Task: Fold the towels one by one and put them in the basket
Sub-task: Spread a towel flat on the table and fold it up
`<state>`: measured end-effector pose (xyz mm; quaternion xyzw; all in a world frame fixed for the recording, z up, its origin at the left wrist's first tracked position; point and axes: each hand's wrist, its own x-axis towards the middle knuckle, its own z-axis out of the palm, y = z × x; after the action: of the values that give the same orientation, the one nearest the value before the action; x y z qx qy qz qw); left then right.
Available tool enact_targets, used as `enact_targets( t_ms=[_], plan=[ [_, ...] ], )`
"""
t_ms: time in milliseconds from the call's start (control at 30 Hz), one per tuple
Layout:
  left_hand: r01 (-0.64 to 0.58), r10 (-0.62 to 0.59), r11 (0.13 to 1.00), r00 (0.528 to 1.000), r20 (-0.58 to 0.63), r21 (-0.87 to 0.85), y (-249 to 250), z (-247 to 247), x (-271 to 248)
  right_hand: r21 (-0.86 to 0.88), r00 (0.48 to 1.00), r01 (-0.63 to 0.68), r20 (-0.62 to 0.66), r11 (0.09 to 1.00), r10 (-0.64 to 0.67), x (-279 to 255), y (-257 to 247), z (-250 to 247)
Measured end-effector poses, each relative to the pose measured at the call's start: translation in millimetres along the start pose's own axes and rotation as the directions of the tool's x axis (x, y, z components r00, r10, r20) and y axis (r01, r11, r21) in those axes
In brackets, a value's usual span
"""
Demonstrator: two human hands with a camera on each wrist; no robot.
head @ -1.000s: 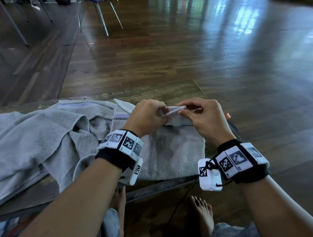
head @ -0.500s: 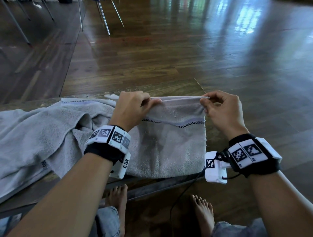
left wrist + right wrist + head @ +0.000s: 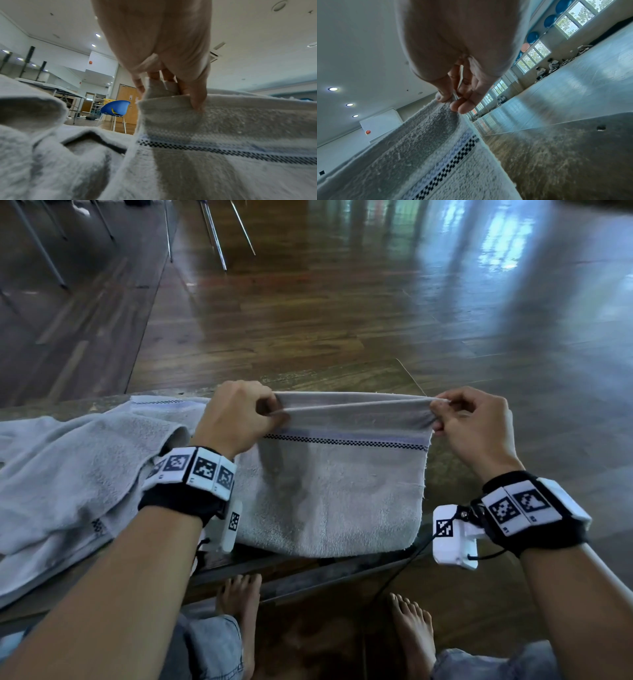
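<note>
A grey towel [image 3: 329, 491] with a checkered band lies doubled over on the low table [image 3: 445, 474], its two top edges stretched taut between my hands. My left hand [image 3: 270, 412] pinches the left corners, seen close in the left wrist view as the left hand [image 3: 168, 86] gripping towel edge [image 3: 171, 102]. My right hand [image 3: 442, 412] pinches the right corners; the right wrist view shows the right hand [image 3: 453, 100] holding the towel [image 3: 436, 155] between thumb and fingers. No basket is in view.
A heap of other grey towels [image 3: 68, 474] covers the table's left side. Beyond lies glossy wooden floor [image 3: 342, 302] with chair legs [image 3: 212, 234] at the far left. My bare feet [image 3: 411, 631] are under the table's near edge. A blue chair [image 3: 116, 109] stands behind.
My hands were together at the towel's middle a second ago. They have moved apart to its corners and lifted the doubled top edge taut, slightly further from me.
</note>
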<state>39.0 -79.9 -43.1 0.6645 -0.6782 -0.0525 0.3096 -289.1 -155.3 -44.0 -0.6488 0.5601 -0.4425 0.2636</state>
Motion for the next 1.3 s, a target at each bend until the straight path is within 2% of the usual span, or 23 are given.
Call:
enact_targets(
  t_ms=[167,300,400,600,767,900,1033,1167,1300],
  plan=[
    [-0.006,0.000,0.997,0.997,-0.081,-0.073,-6.0,-9.9,-4.0,0.007,1.000,-0.014,0.001,1.000,0.014,1.9,6.1,0.4],
    [-0.032,0.029,0.997,0.998,-0.052,-0.066,-4.9,-8.0,-7.6,0.016,0.999,-0.023,-0.028,1.000,0.024,4.8,5.6,2.0],
    [-0.066,0.060,0.996,0.992,-0.107,-0.054,-5.5,-11.5,-12.2,0.010,0.999,-0.023,-0.048,1.000,0.023,7.0,7.7,-0.8],
    [-0.098,0.094,0.995,0.979,-0.180,-0.015,-3.6,-16.3,-17.7,-0.019,1.000,-0.024,-0.005,1.000,0.024,6.6,8.5,-5.4],
    [-0.119,0.119,0.993,0.990,-0.076,0.010,-1.8,-18.0,-19.1,-0.028,0.999,-0.031,0.022,0.999,0.031,5.3,14.8,-12.8],
    [-0.110,0.109,0.994,0.992,-0.065,-0.003,-0.8,-23.1,-20.4,-0.025,0.998,-0.026,0.062,0.999,0.027,4.4,20.5,-17.9],
    [-0.182,0.183,0.974,0.983,0.007,0.134,6.8,-48.1,-11.0,0.016,0.985,-0.082,0.152,0.996,0.079,0.7,11.0,-27.7],
    [-0.275,0.265,0.937,0.961,0.073,0.214,22.1,-93.1,22.3,0.004,0.969,-0.141,0.205,0.990,0.137,23.9,-35.7,-39.0],
    [-0.339,0.299,0.858,0.940,0.163,0.386,48.3,-140.9,52.8,0.136,0.980,-0.106,0.181,0.985,0.080,48.1,-104.7,-56.5]
  ],
)
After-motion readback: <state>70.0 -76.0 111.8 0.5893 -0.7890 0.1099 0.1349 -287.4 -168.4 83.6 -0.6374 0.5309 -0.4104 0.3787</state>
